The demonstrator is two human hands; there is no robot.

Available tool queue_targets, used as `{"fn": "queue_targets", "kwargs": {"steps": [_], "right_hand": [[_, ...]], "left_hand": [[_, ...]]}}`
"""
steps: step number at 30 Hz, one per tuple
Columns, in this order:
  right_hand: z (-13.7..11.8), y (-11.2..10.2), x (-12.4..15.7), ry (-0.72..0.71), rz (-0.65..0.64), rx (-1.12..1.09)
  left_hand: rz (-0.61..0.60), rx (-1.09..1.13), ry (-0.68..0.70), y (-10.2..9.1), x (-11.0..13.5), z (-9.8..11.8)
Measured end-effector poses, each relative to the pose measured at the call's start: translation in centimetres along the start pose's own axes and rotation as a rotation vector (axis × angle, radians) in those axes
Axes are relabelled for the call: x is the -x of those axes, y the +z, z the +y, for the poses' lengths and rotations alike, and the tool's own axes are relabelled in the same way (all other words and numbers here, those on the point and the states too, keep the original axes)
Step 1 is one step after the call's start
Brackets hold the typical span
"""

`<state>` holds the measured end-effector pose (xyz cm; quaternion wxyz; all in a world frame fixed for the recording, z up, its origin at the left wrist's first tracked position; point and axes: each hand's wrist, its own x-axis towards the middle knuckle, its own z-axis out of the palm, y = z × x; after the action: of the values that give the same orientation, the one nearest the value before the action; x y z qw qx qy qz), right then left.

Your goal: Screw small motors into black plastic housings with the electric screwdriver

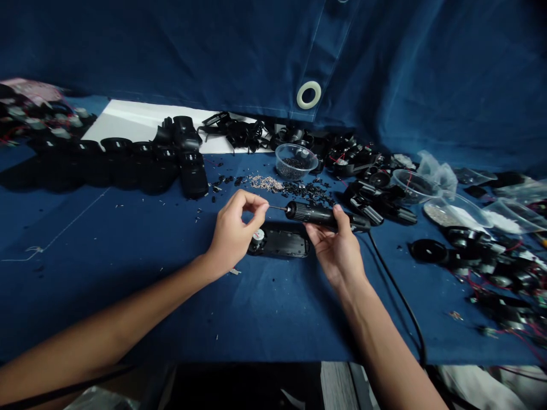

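A black electric screwdriver (314, 214) lies level in my right hand (339, 250), its thumb on top and fingers beneath. The bit (277, 208) points left. At its tip, my left hand (233, 228) is closed in a pinch of thumb and forefinger; whatever small thing is between them is hidden. Below the screwdriver, a black plastic housing (284, 242) rests open side up on the blue cloth. A small round white-topped part (258, 234) sits at its left end, partly covered by my left hand.
Small screws (267, 183) lie heaped beyond my hands, near a clear bowl (294, 162) of dark bits. Black housings (115, 165) stand in a row at left. Wired parts (508, 285) crowd the right. The screwdriver's cord (397, 287) runs down past my right forearm.
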<state>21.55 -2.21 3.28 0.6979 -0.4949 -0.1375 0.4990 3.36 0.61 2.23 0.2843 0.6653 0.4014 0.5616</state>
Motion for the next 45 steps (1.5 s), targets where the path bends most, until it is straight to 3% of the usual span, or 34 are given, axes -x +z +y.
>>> {"fn": "queue_targets", "kwargs": {"steps": [5, 8, 12, 15, 21, 31, 39, 45], "right_hand": [[-0.8, -0.3, -0.2, -0.089, 0.015, 0.013], [-1.5, -0.6, -0.4, -0.213, 0.020, 0.036], [-2.1, -1.0, -0.7, -0.401, 0.081, 0.127], [-2.2, -1.3, -1.0, -0.468, 0.120, 0.216], [-1.6, -1.4, -1.3, -0.501, 0.124, 0.336], [-0.9, -1.2, -0.7, -0.525, 0.077, 0.331], [-1.6, -0.2, 0.0, -0.625, 0.079, 0.358], [-3.8, 2.4, 1.5, -0.745, -0.111, 0.528]], "left_hand": [[-0.145, -0.182, 0.122, -0.9, -0.9, 0.6], [-0.366, -0.245, 0.134, -2.4, -1.8, 0.8], [-0.756, -0.373, 0.033, -4.0, -2.1, 0.1], [-0.891, -0.485, -0.022, -4.2, -1.7, -0.6], [-0.927, -0.514, -0.064, -3.9, -1.3, -0.8], [-0.870, -0.458, -0.019, -3.7, -1.1, -1.3], [-0.877, -0.469, -0.020, -3.7, -1.2, -1.0], [-0.851, -0.468, 0.039, -3.6, -1.0, -1.2]]}}
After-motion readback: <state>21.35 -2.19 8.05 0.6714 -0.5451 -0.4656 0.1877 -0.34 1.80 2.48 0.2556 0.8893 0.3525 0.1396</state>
